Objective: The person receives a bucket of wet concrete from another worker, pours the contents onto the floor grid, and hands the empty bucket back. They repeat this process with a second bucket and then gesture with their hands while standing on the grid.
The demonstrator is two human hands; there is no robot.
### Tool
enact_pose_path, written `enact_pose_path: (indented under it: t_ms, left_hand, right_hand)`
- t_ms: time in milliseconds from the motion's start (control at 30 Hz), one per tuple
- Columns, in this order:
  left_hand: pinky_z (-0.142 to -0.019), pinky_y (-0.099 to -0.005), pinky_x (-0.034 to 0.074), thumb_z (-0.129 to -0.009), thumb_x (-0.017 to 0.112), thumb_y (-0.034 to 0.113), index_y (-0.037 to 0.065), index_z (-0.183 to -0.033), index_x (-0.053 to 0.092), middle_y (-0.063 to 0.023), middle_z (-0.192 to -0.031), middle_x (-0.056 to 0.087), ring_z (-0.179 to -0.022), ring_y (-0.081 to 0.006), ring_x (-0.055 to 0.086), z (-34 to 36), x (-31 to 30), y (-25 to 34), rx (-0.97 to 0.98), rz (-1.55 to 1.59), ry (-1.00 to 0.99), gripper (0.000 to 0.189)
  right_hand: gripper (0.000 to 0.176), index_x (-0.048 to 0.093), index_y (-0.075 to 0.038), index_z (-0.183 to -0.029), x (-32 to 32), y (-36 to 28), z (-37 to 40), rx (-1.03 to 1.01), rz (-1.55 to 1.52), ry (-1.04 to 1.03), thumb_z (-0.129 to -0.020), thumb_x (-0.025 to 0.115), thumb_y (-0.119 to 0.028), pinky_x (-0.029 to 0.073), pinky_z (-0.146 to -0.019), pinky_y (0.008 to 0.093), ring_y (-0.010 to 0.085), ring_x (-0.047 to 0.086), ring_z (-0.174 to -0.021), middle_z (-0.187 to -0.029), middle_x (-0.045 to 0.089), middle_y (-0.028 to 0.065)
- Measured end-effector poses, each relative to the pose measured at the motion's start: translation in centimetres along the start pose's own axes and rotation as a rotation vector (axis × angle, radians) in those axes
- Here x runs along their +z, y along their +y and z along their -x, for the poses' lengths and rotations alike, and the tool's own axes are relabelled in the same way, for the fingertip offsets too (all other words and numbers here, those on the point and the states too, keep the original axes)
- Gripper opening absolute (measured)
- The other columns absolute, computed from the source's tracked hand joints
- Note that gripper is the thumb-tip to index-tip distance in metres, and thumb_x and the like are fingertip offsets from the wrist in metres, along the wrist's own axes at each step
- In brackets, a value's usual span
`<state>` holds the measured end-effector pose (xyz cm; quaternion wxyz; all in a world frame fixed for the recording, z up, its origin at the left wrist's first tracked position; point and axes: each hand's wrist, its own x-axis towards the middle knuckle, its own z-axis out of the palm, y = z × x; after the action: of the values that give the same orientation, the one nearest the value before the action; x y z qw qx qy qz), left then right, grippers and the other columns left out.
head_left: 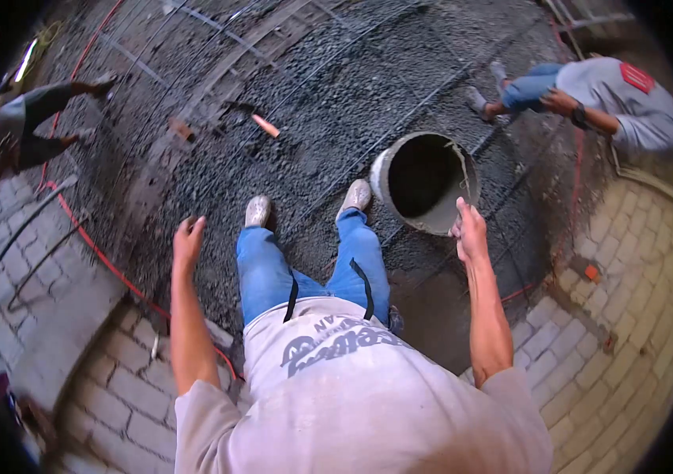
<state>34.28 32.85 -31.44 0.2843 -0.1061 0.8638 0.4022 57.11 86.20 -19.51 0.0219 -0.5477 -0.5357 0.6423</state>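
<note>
My right hand [471, 231] is closed at the near rim of a round grey bucket [381, 175], where a thin, pale handle [463, 167] runs down to the fingertips. The bucket's mouth faces me, its inside is dark, and cement-like residue coats the wall. Out to the left, my left hand [189, 239] hangs over the gravel with its fingers slightly apart and nothing in it. My shoes stand on the gravel between the two hands.
Dark gravel [313, 103] lies under thin metal bars. An orange-brown piece [265, 125] rests ahead. A red hose [107, 261] curves along the left. One person [629, 99] is at the upper right, another [28, 126] at the left. Block paving [621, 261] borders the gravel.
</note>
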Motion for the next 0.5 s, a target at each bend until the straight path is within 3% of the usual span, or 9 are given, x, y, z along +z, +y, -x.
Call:
enact_pose_path:
  t_ms: [100,133,200,233,267,300,333,400,500]
  left_hand:
    - [-0.076,-0.0307,0.044,-0.083,0.056,0.041,0.001,-0.105,0.061,-0.0099,-0.095,0.063,-0.085,-0.0181,0.057,-5.1,6.6,3.4,0.128,0.019,-0.157,0.046]
    - [-0.081,-0.0323,0.043,-0.081,0.055,0.046,0.001,-0.109,0.059,-0.0101,-0.102,0.062,-0.093,-0.0210,0.056,-7.6,9.2,2.0,0.026,-0.048,-0.323,0.053]
    - [-0.089,-0.0414,0.038,-0.078,0.054,0.057,0.005,-0.130,0.039,-0.0144,-0.132,0.042,-0.121,-0.0293,0.037,-8.2,13.8,1.2,-0.178,0.213,-0.581,0.075]
    - [-0.092,-0.0436,0.035,-0.075,0.055,0.062,0.004,-0.133,0.033,-0.0148,-0.138,0.034,-0.127,-0.0301,0.030,-7.9,15.1,0.2,-0.311,0.244,-0.536,0.084]
    - [-0.091,-0.0438,0.035,-0.073,0.056,0.064,0.004,-0.134,0.031,-0.0143,-0.136,0.035,-0.122,-0.0303,0.035,-10.3,17.2,-4.0,-0.288,0.233,-0.636,0.089]
    - [-0.090,-0.0462,0.033,-0.073,0.053,0.067,0.006,-0.135,0.030,-0.0120,-0.133,0.038,-0.115,-0.0286,0.040,-9.6,16.7,-3.8,-0.433,0.277,-0.690,0.091]
    - [-0.095,-0.0461,0.034,-0.078,0.052,0.060,0.000,-0.132,0.035,-0.0184,-0.130,0.041,-0.116,-0.0337,0.044,-4.5,12.2,2.9,-0.449,0.327,-0.654,0.082]
    - [-0.073,-0.0354,0.039,-0.081,0.055,0.052,0.008,-0.121,0.046,-0.0078,-0.108,0.053,-0.094,-0.0198,0.052,-6.6,11.3,-2.6,-0.482,0.316,-0.837,0.060]
    - [-0.066,-0.0327,0.042,-0.089,0.049,0.038,0.009,-0.116,0.049,-0.0028,-0.095,0.056,-0.079,-0.0172,0.055,-6.0,5.4,-4.6,-0.458,0.413,-0.756,0.040]
  right_hand:
    - [0.026,0.042,-0.015,-0.072,4.2,-3.9,9.4,-0.020,-0.085,0.002,-0.089,0.054,-0.030,0.031,-0.046,0.0230,0.0050,0.029,-0.043,-0.053,0.029,-0.0076]
    - [0.023,0.045,-0.014,-0.073,5.6,-4.5,12.5,-0.031,-0.145,-0.002,-0.089,0.054,-0.028,0.029,-0.045,0.0221,0.0048,0.029,-0.044,-0.052,0.029,-0.0077]
    - [0.025,0.042,-0.014,-0.072,8.0,-5.9,17.8,-0.086,-0.145,0.023,-0.090,0.052,-0.029,0.031,-0.047,0.0232,0.0050,0.029,-0.044,-0.053,0.028,-0.0074]
    - [0.027,0.039,-0.014,-0.071,8.5,-6.8,20.7,-0.102,-0.129,0.005,-0.091,0.049,-0.030,0.034,-0.049,0.0243,0.0052,0.029,-0.044,-0.054,0.028,-0.0071]
    - [0.027,0.039,-0.014,-0.071,9.3,-8.2,22.8,-0.143,-0.143,0.057,-0.091,0.049,-0.030,0.034,-0.049,0.0243,0.0052,0.029,-0.044,-0.054,0.028,-0.0071]
    - [0.026,0.039,-0.014,-0.072,10.4,-9.3,24.7,-0.109,-0.118,0.064,-0.091,0.049,-0.029,0.034,-0.049,0.0247,0.0054,0.030,-0.045,-0.055,0.029,-0.0065]
    - [0.025,0.040,-0.013,-0.073,11.6,-9.9,26.2,-0.063,-0.103,0.068,-0.091,0.049,-0.028,0.034,-0.049,0.0250,0.0057,0.031,-0.046,-0.056,0.029,-0.0058]
    - [0.023,0.041,-0.011,-0.075,13.1,-10.1,27.8,-0.067,-0.085,-0.040,-0.090,0.050,-0.025,0.035,-0.050,0.0251,0.0066,0.035,-0.049,-0.059,0.034,-0.0045]
    - [0.020,0.042,-0.009,-0.077,16.9,-9.0,28.5,-0.093,0.073,-0.168,-0.090,0.052,-0.021,0.036,-0.054,0.0233,0.0056,0.038,-0.056,-0.064,0.040,-0.0039]
